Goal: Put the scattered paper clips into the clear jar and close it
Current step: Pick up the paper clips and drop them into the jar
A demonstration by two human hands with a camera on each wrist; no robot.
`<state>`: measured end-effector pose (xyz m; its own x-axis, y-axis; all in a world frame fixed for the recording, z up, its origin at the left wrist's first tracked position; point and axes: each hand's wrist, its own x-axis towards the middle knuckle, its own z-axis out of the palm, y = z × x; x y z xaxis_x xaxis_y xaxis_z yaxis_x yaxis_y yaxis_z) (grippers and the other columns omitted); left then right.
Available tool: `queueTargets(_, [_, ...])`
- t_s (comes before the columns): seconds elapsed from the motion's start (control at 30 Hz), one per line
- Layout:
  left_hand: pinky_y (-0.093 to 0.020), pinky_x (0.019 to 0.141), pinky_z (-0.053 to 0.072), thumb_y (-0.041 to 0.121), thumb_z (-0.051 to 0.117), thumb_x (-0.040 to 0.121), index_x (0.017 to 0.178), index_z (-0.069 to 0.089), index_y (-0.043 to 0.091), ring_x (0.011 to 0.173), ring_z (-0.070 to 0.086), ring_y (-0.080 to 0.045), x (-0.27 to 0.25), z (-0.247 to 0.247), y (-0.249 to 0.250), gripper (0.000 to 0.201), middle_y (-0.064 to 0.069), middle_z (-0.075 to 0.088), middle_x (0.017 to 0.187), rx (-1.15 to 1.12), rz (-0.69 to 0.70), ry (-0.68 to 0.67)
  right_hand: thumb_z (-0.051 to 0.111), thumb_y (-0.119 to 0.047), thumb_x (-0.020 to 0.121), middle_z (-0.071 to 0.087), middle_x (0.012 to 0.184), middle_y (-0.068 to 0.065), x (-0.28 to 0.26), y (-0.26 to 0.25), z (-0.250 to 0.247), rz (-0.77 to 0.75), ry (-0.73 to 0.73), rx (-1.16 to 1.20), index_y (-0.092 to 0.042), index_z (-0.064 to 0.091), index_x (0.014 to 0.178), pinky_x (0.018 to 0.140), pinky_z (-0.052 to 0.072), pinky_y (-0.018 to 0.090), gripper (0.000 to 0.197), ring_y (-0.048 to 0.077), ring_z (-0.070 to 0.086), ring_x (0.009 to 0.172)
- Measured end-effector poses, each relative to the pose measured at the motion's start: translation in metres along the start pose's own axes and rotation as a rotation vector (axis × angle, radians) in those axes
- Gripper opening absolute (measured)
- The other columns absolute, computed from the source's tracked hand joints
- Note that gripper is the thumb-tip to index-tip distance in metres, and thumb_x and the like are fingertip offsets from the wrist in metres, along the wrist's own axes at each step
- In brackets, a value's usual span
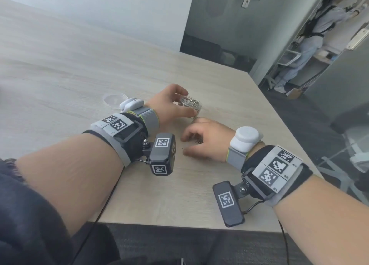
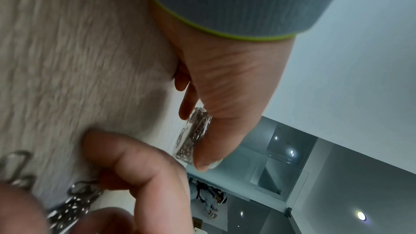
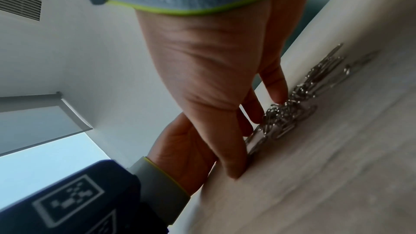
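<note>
Left hand [image 1: 169, 103] grips the open, part-filled clear jar [image 1: 192, 105] mid-tabletop [image 1: 79, 75]. Just nearer, the right hand [image 1: 205, 141] rests bent fingertips on loose paper clips [image 3: 290, 111]; whether it pinches any is unclear. Clips may slip from the fingers and scatter, and a bump could tip the jar.

The right hand [image 3: 209, 70] touches heaped paper clips [image 3: 290, 111] on the table [image 3: 326, 175].

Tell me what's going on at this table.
A person's left hand grips a small clear jar already holding some clips, while fingers of the right hand touch a loose pile of silver metal paper clips on the light wooden table. The jar's round clear lid lies off, behind the left wrist.
</note>
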<state>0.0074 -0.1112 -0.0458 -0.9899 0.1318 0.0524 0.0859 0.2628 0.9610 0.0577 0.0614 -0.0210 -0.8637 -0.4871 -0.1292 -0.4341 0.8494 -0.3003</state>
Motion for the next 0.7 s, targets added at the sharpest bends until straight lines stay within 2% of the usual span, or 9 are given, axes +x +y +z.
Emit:
queueTargets(0.07, [-0.039, 0.088, 0.057, 0.055, 0.081, 0.046, 0.107, 0.057, 0.040, 0.096, 0.073, -0.022, 0.000, 0.000, 0.000, 0.067, 0.013, 0.070, 0.107, -0.008, -0.006, 0.000, 0.074, -0.035, 0.079, 0.058, 0.100, -0.007, -0.001, 0.002, 0.000, -0.020, 0.014, 0.006, -0.030, 0.072, 0.092, 0.090, 0.048, 0.034, 0.014, 0.011, 0.059, 0.093])
queueTargets(0.13, [-0.035, 0.077, 0.057, 0.047, 0.082, 0.054, 0.111, 0.058, 0.037, 0.089, 0.071, -0.020, 0.000, 0.000, 0.000, 0.062, 0.014, 0.070, 0.105, -0.016, -0.010, 0.002, 0.074, -0.028, 0.080, 0.060, 0.095, -0.008, -0.003, 0.007, -0.003, -0.009, 0.006, 0.010, -0.029, 0.073, 0.085, 0.088, 0.049, 0.034, 0.005, 0.011, 0.060, 0.089])
queueTargets(0.2, [-0.030, 0.069, 0.052, 0.045, 0.082, 0.057, 0.113, 0.058, 0.035, 0.086, 0.069, -0.018, -0.001, 0.000, 0.000, 0.061, 0.015, 0.069, 0.105, -0.025, -0.008, 0.001, 0.074, -0.026, 0.079, 0.062, 0.093, -0.008, -0.007, 0.013, -0.006, -0.005, -0.009, -0.003, -0.030, 0.073, 0.081, 0.087, 0.049, 0.034, 0.005, 0.010, 0.060, 0.088])
queueTargets(0.33, [-0.027, 0.070, 0.050, 0.037, 0.090, 0.071, 0.115, 0.058, 0.035, 0.089, 0.071, -0.017, 0.001, -0.001, -0.001, 0.054, 0.013, 0.070, 0.110, -0.004, -0.005, -0.007, 0.078, -0.028, 0.078, 0.059, 0.093, -0.011, -0.017, 0.029, -0.017, -0.008, 0.105, 0.058, -0.034, 0.071, 0.084, 0.084, 0.046, 0.028, 0.011, 0.007, 0.058, 0.086])
queueTargets(0.4, [-0.027, 0.069, 0.051, 0.039, 0.090, 0.070, 0.115, 0.058, 0.036, 0.089, 0.071, -0.016, 0.001, -0.002, -0.001, 0.055, 0.012, 0.070, 0.112, 0.002, -0.009, -0.013, 0.079, -0.038, 0.075, 0.057, 0.101, -0.012, -0.019, 0.036, -0.024, 0.050, 0.130, 0.064, -0.034, 0.069, 0.096, 0.088, 0.046, 0.027, 0.024, 0.006, 0.058, 0.091])
queueTargets(0.5, [-0.027, 0.071, 0.052, 0.045, 0.083, 0.058, 0.114, 0.058, 0.036, 0.088, 0.071, -0.017, 0.001, 0.000, -0.001, 0.062, 0.011, 0.070, 0.114, -0.008, -0.013, -0.023, 0.072, -0.073, 0.054, 0.050, 0.119, -0.014, -0.021, 0.041, -0.028, 0.163, -0.053, -0.041, -0.044, 0.056, 0.121, 0.096, 0.045, 0.029, 0.075, 0.006, 0.053, 0.107])
queueTargets(0.53, [-0.028, 0.072, 0.052, 0.045, 0.082, 0.056, 0.114, 0.058, 0.036, 0.088, 0.070, -0.017, 0.001, 0.001, -0.001, 0.063, 0.010, 0.070, 0.114, -0.010, -0.014, -0.023, 0.069, -0.079, 0.047, 0.047, 0.122, -0.014, -0.022, 0.041, -0.026, 0.178, -0.107, -0.097, -0.046, 0.052, 0.125, 0.099, 0.043, 0.031, 0.086, 0.007, 0.050, 0.112])
queueTargets(0.6, [-0.027, 0.073, 0.052, 0.046, 0.082, 0.056, 0.113, 0.058, 0.035, 0.087, 0.070, -0.017, 0.002, 0.001, -0.001, 0.063, 0.009, 0.071, 0.115, -0.010, -0.016, -0.025, 0.069, -0.081, 0.044, 0.044, 0.125, -0.014, -0.022, 0.039, -0.021, 0.179, -0.146, -0.163, -0.046, 0.049, 0.127, 0.103, 0.041, 0.034, 0.092, 0.009, 0.045, 0.118])
queueTargets(0.7, [-0.028, 0.074, 0.053, 0.046, 0.082, 0.055, 0.113, 0.058, 0.036, 0.091, 0.072, -0.019, 0.001, 0.001, -0.001, 0.064, 0.007, 0.071, 0.118, 0.004, -0.019, -0.030, 0.077, -0.070, 0.052, 0.048, 0.119, -0.013, -0.021, 0.033, -0.015, 0.141, -0.083, -0.131, -0.042, 0.056, 0.122, 0.100, 0.044, 0.035, 0.078, 0.009, 0.049, 0.110])
